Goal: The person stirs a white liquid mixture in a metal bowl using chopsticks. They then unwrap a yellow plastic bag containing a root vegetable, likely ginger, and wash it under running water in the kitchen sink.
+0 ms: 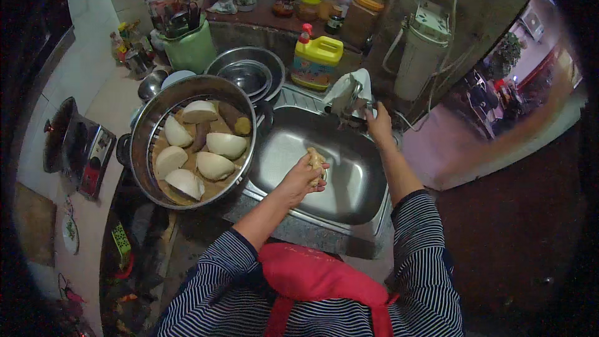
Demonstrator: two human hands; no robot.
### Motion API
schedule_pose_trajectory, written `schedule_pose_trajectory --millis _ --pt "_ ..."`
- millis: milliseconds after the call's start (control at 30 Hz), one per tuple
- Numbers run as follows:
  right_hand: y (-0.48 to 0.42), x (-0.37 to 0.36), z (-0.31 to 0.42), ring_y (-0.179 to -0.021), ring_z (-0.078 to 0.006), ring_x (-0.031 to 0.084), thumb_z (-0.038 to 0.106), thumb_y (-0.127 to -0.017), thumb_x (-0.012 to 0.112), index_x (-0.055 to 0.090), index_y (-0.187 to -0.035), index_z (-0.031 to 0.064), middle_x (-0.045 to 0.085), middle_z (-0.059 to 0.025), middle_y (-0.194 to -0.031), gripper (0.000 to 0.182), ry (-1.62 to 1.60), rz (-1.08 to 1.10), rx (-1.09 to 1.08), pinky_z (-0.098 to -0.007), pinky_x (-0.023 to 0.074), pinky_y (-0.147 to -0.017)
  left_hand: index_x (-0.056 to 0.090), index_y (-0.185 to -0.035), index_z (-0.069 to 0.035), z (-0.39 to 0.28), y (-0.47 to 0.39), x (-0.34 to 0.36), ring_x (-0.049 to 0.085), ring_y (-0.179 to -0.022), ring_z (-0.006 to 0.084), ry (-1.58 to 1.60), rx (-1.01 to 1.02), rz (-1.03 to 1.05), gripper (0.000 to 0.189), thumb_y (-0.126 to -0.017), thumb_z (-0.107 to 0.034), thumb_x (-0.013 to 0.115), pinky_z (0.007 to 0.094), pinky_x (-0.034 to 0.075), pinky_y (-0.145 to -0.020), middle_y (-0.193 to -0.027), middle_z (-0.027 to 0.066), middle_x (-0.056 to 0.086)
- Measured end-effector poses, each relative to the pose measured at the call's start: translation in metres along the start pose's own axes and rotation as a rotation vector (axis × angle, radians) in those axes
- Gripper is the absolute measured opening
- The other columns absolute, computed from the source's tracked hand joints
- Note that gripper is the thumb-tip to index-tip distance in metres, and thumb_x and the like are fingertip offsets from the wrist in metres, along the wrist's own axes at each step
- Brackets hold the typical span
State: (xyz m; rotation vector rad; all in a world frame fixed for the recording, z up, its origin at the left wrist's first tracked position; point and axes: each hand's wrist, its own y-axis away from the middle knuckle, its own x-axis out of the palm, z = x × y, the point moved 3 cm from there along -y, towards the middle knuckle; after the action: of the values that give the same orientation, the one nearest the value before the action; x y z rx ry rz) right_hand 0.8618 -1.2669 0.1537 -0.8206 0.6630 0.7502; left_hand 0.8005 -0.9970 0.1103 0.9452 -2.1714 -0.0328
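Note:
Over the stainless steel sink [276, 150], my left hand [304, 178] holds a lumpy pale-brown piece, perhaps ginger root [317, 161]. My right hand [379, 121] is at the handle of the faucet [353, 96], beside a white cloth [358, 77] behind the sink; whether its fingers grip the handle is hard to tell. Left of the sink stands a large metal steamer pot [140, 168]. Several pale half-round steamed buns [215, 165] lie in it on a brown liner, along with purplish sweet potatoes [201, 135] and a yellowish piece [242, 126].
Nested metal bowls [245, 77] and a green utensil holder [189, 47] stand behind the pot. A yellow detergent jug [316, 63] is behind the sink, below a shelf of jars [309, 5]. A water filter [421, 51] hangs at right. A gas stove [93, 161] is at left.

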Motion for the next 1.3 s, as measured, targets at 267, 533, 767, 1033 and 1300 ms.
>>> schedule_pose_trajectory --millis 267,533,767,1033,1300 --pt "-0.029 0.012 -0.053 -0.093 -0.0372 0.059 0.012 -0.083 0.057 0.056 -0.116 0.0041 0.062 -0.0218 -0.1 0.034 -0.05 0.243 -0.13 -0.0419 0.0455 -0.082 0.041 -0.121 -0.011 0.014 -0.068 -0.01 0.06 -0.086 0.0216 0.2 -0.002 0.032 0.028 -0.097 -0.024 0.039 0.0305 0.052 -0.063 -0.113 0.0105 0.055" --pt "-0.023 -0.009 -0.016 -0.087 -0.0426 0.058 0.008 -0.077 0.059 0.055 -0.1 0.0023 0.06 -0.024 -0.092 0.023 0.091 0.206 -0.304 -0.0499 0.0456 -0.075 0.045 -0.123 -0.013 0.016 -0.099 -0.003 0.059 -0.093 0.022 0.182 -0.089 -0.066 0.048 -0.095 -0.051 0.033 0.0375 0.048 -0.075 -0.115 0.0063 0.058" --pt "-0.036 -0.004 -0.039 -0.096 -0.0386 0.058 0.011 -0.078 0.06 0.055 -0.115 0.0063 0.061 -0.0205 -0.102 0.037 0.059 0.287 -0.33 -0.0462 0.0459 -0.081 0.048 -0.119 -0.009 0.015 -0.108 -0.008 0.061 -0.09 0.0236 0.326 -0.095 -0.04 0.039 -0.097 -0.038 0.033 0.0366 0.05 -0.071 -0.109 0.0087 0.06" --pt "-0.016 -0.018 -0.012 -0.108 -0.0367 0.051 0.005 -0.078 0.057 0.055 -0.113 0.0043 0.054 -0.0185 -0.118 0.035 0.196 0.041 -0.511 -0.0459 0.0448 -0.083 0.048 -0.116 -0.009 0.013 -0.115 -0.015 0.061 -0.085 0.021 0.258 -0.013 -0.05 0.025 -0.094 -0.02 0.041 0.0322 0.05 -0.065 -0.104 0.0094 0.059" --pt "0.13 0.121 0.0 -0.094 -0.0204 0.057 0.02 -0.094 0.043 0.042 -0.129 0.0056 0.057 -0.0138 -0.107 0.037 -0.731 0.377 0.29 -0.0303 0.0452 -0.083 0.052 -0.086 -0.007 0.03 -0.101 -0.002 0.041 -0.039 0.0108 -0.008 -0.099 -0.255 0.025 -0.094 -0.028 0.042 0.0236 0.027 -0.031 -0.06 0.0024 0.051"
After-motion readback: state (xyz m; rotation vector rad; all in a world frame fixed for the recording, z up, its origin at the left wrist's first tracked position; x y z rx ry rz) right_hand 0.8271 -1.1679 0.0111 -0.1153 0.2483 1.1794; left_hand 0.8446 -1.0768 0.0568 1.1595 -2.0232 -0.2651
